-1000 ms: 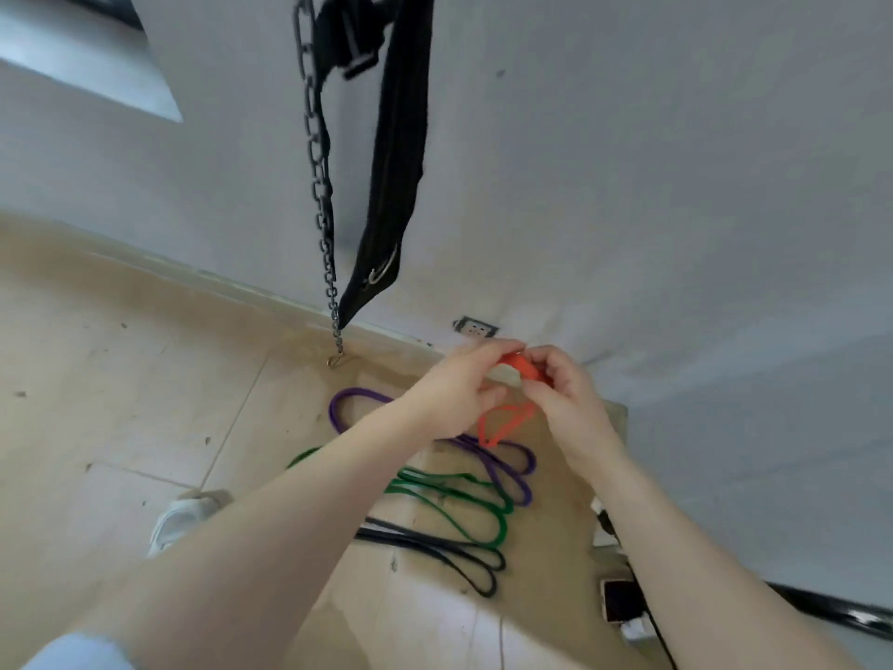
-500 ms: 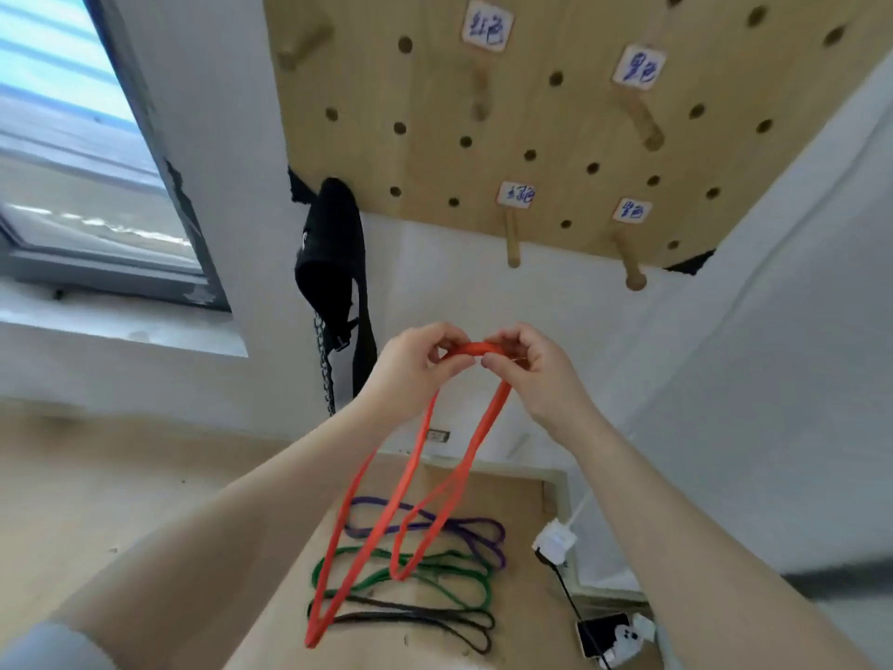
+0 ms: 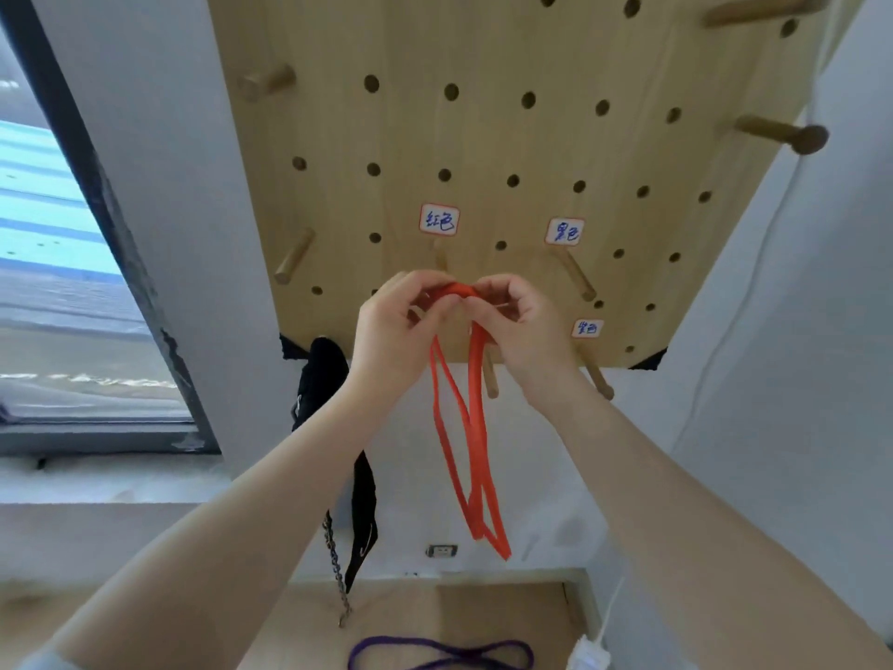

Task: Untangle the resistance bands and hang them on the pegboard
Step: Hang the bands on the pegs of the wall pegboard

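Hands meet in front of the wooden pegboard (image 3: pixel 483 137): the left hand (image 3: pixel 396 331) and right hand (image 3: pixel 526 331) both pinch the top of the red resistance band (image 3: pixel 476 427), whose loops hang between the forearms. Purple band (image 3: pixel 435 655) lies on the floor below.

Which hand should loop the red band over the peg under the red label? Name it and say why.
Left, narrowly. Both hands pinch the red band, but the left hand sits directly below that peg; the right hand lies further right.
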A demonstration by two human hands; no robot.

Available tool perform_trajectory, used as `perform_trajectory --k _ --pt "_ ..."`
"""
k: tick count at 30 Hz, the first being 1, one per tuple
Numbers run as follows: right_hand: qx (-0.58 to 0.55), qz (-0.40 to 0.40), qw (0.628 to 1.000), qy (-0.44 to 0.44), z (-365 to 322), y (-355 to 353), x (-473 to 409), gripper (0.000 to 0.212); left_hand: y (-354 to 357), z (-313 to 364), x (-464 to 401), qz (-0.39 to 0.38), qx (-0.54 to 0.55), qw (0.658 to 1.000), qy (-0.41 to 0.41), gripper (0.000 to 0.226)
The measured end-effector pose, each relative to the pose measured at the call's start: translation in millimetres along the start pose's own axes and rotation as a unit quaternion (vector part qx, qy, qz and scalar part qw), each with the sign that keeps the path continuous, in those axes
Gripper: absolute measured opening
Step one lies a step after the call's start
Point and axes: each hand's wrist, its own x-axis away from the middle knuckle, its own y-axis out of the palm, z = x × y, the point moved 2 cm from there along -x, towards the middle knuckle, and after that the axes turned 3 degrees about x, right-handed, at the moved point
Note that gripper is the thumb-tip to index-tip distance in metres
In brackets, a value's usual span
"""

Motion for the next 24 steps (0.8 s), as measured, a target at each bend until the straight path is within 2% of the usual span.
perform_trajectory --k 3,8,10,13,18,24 --pt "0.031 0.008 0.999 -0.032 2 2 -35 0.016 4 -9 -28 0.026 -0.025 0.999 0.001 0.013" --pt "0.102 0.04 0.994 -0.012 33 11 -91 0.021 20 -44 -76 -0.013 -0.126 0.99 -0.066 0.017" --pt "0.121 0.061 0.991 -0.018 47 13 -107 0.016 28 -53 -88 -0.008 -0.134 0.987 -0.084 0.016" --pt "0.196 0.093 0.975 -0.046 66 17 -120 0.003 34 -62 -93 0.021 -0.164 0.984 -0.061 0.009" --pt "0.259 0.101 0.955 -0.102 72 24 -122 0.008 36 -76 -96 0.047 -0.139 0.988 -0.039 0.009" --pt "0.224 0.114 0.959 -0.128 69 29 -121 0.009 33 -89 -92 0.072 -0.143 0.986 -0.037 0.009"
